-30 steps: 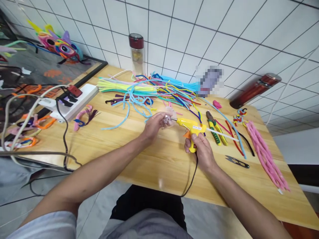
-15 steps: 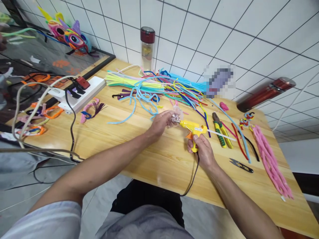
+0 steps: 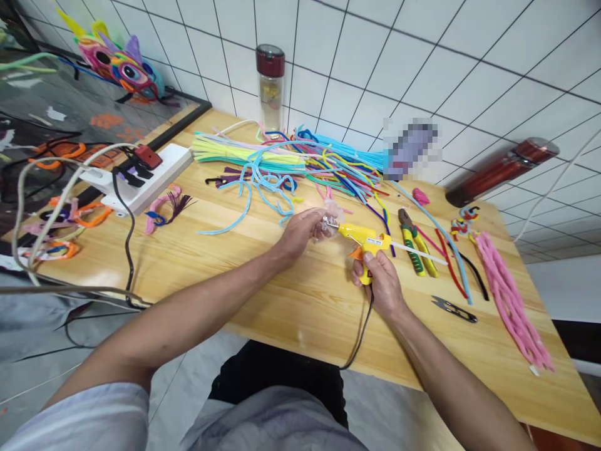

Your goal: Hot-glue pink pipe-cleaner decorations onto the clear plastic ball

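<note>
My right hand (image 3: 379, 280) grips the handle of a yellow hot glue gun (image 3: 364, 240) over the wooden table (image 3: 225, 275); its black cord (image 3: 359, 332) hangs off the front edge. The gun's nozzle touches a small pale pink piece (image 3: 330, 220) that my left hand (image 3: 299, 229) pinches just left of it. Behind both hands lies a heap of coloured pipe cleaners (image 3: 300, 166).
Yellow-green pliers (image 3: 416, 243), small black snips (image 3: 454, 309) and pink pipe cleaners (image 3: 509, 299) lie to the right. A white power strip (image 3: 141, 178) with cables sits at the left. A glass bottle (image 3: 270, 88) stands by the tiled wall; a red flask (image 3: 502, 170) lies at the far right.
Both hands keep their grip, with the gun's nozzle staying at the pink piece. Only the view has shifted a little.
</note>
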A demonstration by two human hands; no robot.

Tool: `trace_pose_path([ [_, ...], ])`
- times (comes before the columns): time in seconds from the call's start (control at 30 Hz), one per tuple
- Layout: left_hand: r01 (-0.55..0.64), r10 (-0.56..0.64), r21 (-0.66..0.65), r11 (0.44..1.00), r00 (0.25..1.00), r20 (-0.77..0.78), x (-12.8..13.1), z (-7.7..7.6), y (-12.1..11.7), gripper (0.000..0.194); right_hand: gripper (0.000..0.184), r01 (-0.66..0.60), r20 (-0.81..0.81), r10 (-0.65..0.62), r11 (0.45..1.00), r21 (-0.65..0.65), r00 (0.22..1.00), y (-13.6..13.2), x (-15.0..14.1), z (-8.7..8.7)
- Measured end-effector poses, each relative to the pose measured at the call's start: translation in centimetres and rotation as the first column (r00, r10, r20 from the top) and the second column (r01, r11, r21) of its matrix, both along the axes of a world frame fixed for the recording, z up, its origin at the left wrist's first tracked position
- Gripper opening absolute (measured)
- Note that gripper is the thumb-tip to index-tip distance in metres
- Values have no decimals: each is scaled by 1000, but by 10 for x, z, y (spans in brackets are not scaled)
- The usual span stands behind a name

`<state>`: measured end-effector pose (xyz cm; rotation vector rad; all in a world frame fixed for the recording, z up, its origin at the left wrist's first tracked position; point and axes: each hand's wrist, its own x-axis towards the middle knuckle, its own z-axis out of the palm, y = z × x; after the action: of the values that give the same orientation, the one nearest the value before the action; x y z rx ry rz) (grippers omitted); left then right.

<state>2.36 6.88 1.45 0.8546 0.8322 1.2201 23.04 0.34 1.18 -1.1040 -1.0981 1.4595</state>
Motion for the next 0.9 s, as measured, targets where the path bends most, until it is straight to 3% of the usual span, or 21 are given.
trace_pose_path([
  [0.57,5,-5,-18,1000,1000,2,0,4,-2,30,48,22,-8,-22,1000,-13,1000,-2,-1,5],
  [0.9,-26,33,-93,995,997,64,0,14,-3,24,48,-4,-7,4,1000,-21,1000,-5,2,1],
])
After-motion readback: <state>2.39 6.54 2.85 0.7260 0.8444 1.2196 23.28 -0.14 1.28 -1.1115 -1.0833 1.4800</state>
